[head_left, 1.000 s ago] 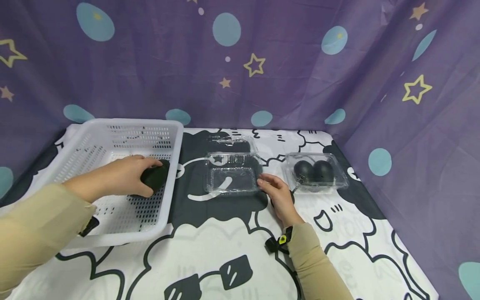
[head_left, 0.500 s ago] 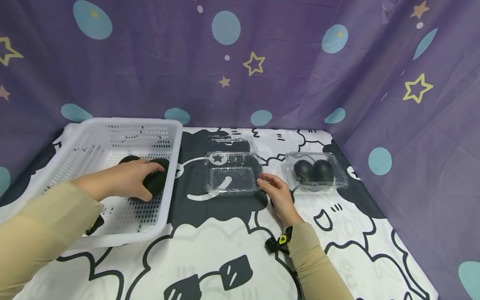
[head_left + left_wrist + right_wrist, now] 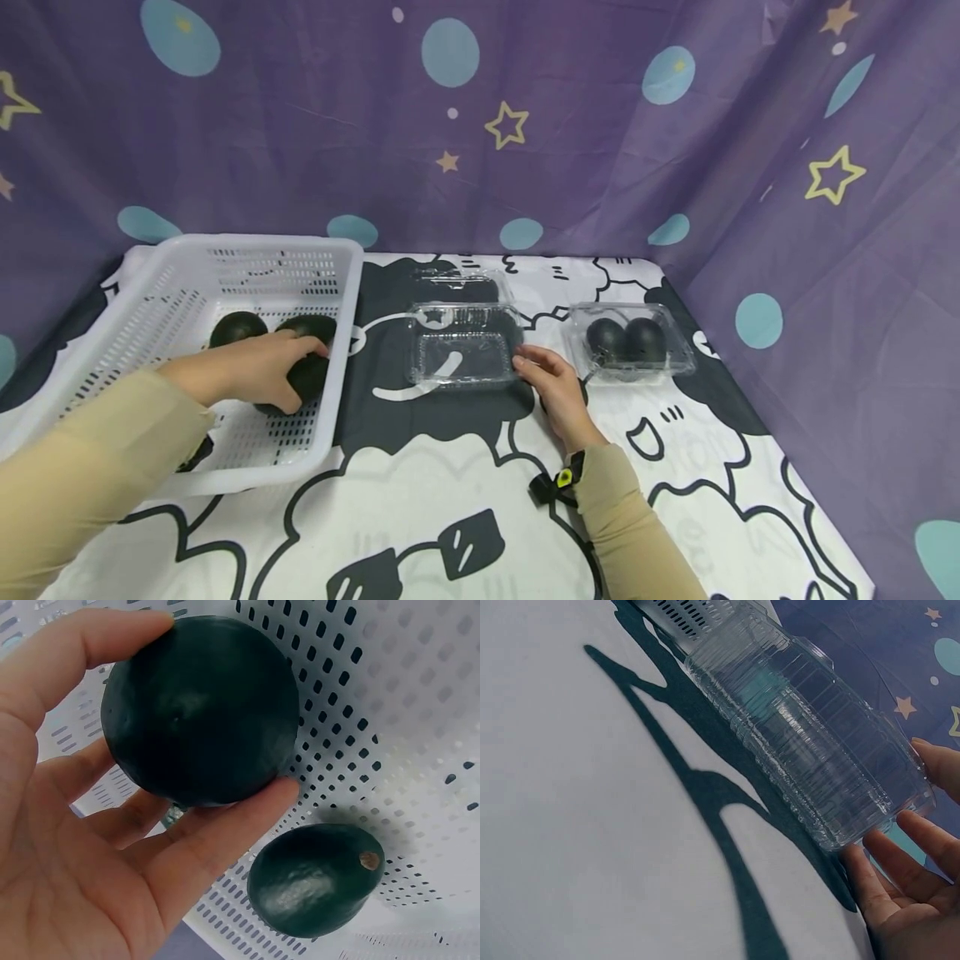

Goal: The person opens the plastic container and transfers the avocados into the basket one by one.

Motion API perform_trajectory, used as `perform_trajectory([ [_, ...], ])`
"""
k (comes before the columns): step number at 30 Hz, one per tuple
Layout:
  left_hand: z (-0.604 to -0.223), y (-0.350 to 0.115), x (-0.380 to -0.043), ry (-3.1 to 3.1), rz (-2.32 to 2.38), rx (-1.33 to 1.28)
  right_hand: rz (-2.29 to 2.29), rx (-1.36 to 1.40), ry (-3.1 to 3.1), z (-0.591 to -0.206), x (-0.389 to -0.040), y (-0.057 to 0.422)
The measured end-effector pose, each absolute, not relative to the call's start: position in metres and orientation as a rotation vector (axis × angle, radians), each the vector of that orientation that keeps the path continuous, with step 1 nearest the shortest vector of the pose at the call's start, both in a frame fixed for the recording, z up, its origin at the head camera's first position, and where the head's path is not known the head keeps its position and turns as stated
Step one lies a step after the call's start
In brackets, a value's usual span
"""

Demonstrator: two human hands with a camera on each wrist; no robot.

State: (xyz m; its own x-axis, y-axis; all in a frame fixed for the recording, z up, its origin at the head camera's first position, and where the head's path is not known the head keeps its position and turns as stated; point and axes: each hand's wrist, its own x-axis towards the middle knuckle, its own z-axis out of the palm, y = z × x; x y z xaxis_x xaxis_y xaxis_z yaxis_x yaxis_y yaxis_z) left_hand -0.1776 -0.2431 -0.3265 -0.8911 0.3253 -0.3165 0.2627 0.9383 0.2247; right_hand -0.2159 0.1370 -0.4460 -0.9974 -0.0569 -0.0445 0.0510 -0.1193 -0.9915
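Note:
My left hand (image 3: 251,367) reaches into the white basket (image 3: 348,333) and grips a dark green avocado (image 3: 202,712), thumb and fingers spread round its sides. Another avocado (image 3: 315,881) with a brown stem end lies on the basket floor close by. In the head view, one avocado (image 3: 238,327) sits beyond my wrist, and one more (image 3: 309,325) shows behind my fingers. My right hand (image 3: 558,392) rests its fingertips against the right end of a clear plastic clamshell container (image 3: 802,742), its lid folded back. That container holds nothing.
To the right stands another clear clamshell (image 3: 678,354) with two dark round avocados (image 3: 626,342) inside. A black-and-white cartoon cloth (image 3: 420,508) covers the table. A purple curtain (image 3: 570,167) hangs behind and along the right side.
My left hand has drawn slightly toward me with the gripped avocado, uncovering other avocados behind it in the basket. My right hand stays at the container.

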Motion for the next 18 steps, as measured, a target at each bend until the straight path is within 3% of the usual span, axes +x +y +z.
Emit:
perform_trajectory([
  [18, -0.3335, -0.2431, -0.1804, 2.749, 0.23, 0.397, -2.3, -0.017, 2.033, -0.446, -0.2165, 0.1373],
])
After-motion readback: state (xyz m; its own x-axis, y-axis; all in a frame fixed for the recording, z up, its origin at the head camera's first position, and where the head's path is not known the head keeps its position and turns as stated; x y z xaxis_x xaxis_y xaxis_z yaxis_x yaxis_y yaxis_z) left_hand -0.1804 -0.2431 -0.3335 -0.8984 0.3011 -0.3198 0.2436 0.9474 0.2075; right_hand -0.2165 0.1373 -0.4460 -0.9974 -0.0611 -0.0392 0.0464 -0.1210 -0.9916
